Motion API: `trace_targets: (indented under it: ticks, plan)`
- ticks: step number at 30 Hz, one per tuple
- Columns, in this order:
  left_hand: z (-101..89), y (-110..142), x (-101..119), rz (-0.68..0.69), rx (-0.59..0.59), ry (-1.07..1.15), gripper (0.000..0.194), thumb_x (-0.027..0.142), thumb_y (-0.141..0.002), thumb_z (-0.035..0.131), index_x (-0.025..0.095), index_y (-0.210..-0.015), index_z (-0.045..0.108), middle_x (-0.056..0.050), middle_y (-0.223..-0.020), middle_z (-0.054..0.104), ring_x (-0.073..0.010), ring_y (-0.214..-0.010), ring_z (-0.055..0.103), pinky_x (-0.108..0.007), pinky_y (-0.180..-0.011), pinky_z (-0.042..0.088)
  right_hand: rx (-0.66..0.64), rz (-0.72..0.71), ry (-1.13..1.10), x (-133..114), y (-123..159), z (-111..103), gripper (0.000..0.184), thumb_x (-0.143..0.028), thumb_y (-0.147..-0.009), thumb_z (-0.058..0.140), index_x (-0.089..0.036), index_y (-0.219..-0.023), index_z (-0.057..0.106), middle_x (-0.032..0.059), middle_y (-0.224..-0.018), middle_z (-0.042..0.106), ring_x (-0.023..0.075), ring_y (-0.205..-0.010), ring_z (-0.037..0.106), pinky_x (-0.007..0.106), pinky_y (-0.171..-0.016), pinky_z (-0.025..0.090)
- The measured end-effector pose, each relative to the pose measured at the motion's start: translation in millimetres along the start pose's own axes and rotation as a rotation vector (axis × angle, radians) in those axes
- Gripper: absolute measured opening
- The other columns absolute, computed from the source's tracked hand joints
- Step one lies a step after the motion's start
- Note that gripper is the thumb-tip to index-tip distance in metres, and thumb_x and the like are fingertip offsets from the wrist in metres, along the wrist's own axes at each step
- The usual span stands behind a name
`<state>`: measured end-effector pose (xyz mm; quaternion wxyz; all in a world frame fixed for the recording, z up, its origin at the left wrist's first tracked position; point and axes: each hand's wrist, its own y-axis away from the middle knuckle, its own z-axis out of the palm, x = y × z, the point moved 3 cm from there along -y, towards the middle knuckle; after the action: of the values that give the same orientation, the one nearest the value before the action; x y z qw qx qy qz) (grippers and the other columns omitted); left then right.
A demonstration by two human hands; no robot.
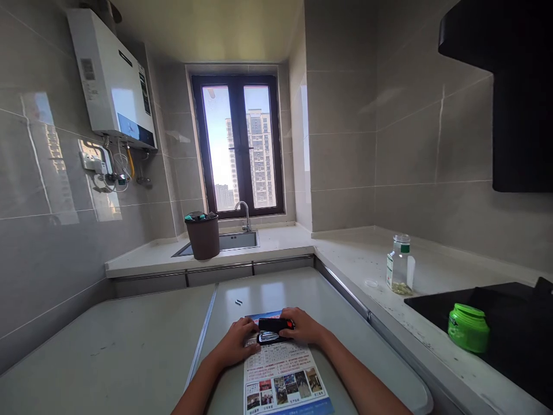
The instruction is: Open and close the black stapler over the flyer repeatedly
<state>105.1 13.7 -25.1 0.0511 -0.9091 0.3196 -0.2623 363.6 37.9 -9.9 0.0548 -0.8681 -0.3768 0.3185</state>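
Observation:
A black stapler (pixel 275 325) with a red mark and a shiny metal part lies crosswise over the upper part of a printed leaflet (pixel 283 369). My right hand (pixel 306 327) is closed around its right end, thumb and fingers on either side. At the other end, my left hand (pixel 238 344) pinches the stapler between thumb and fingers. Beneath the hands, the leaflet rests on a pale folding table (pixel 345 357). Beyond my left hand lie two small grey strips (pixel 238 302), perhaps staples.
A brown bin (pixel 203 237) stands by the sink (pixel 237 240) on the back counter. On the right counter are a clear glass jar (pixel 401 268), a round clear lid (pixel 370 283) and a green jar (pixel 469 328) at the black hob (pixel 510 311).

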Motion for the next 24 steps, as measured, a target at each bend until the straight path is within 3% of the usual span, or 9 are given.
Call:
trace_targets:
  ticks: [6,11,15,19,24]
  plan:
    - [9.4,-9.4,2.2,-0.054,0.052,-0.105,0.038,0.037,-0.083,0.068,0.028,-0.120,0.063,-0.009,-0.123,0.060,-0.0298,-0.116,0.054,-0.044,-0.100,0.039,-0.005,0.037,-0.065,8.9,1.0,-1.5,0.021,-0.037,-0.079,0.072,-0.018,-0.088,0.069,0.0011,-0.089,0.064,0.0172,-0.082,0.055,0.026,-0.076,0.039]
    - [5.3,-5.7,2.1,-0.016,0.058,-0.042,0.030,0.036,-0.084,0.066,0.027,-0.113,0.066,-0.009,-0.122,0.060,-0.0278,-0.114,0.055,-0.041,-0.100,0.040,0.039,-0.003,-0.242,19.6,-2.9,-7.2,0.026,-0.038,-0.082,0.062,-0.019,-0.097,0.072,0.0046,-0.100,0.066,0.0218,-0.096,0.057,0.033,-0.090,0.043]
    - [4.8,-4.2,-1.2,-0.023,0.058,0.001,0.022,0.031,-0.084,0.065,0.026,-0.106,0.067,-0.007,-0.118,0.061,-0.0257,-0.109,0.057,-0.038,-0.098,0.042,0.010,0.230,-0.451,31.5,-6.8,-0.8,0.033,-0.023,-0.069,0.053,-0.018,-0.096,0.071,0.0004,-0.075,0.064,0.0161,-0.067,0.056,0.027,-0.066,0.046]
    - [7.6,-6.8,-2.8,-0.037,0.069,-0.014,0.022,0.028,-0.082,0.067,0.025,-0.103,0.068,-0.008,-0.115,0.062,-0.0264,-0.108,0.057,-0.039,-0.097,0.042,-0.126,0.475,-0.723,38.2,-3.0,13.2,0.042,-0.026,-0.066,0.046,-0.018,-0.103,0.064,-0.0064,-0.048,0.047,0.0120,-0.035,0.044,0.022,-0.043,0.035]
    - [6.5,-7.0,-0.6,-0.029,0.063,-0.009,0.021,0.027,-0.082,0.066,0.026,-0.103,0.068,-0.007,-0.115,0.062,-0.0261,-0.109,0.057,-0.038,-0.097,0.042,-0.279,0.535,-0.928,39.7,2.1,16.2,0.055,-0.030,-0.065,0.048,-0.019,-0.118,0.056,-0.0008,-0.058,0.061,0.0173,-0.042,0.062,0.023,-0.043,0.046]
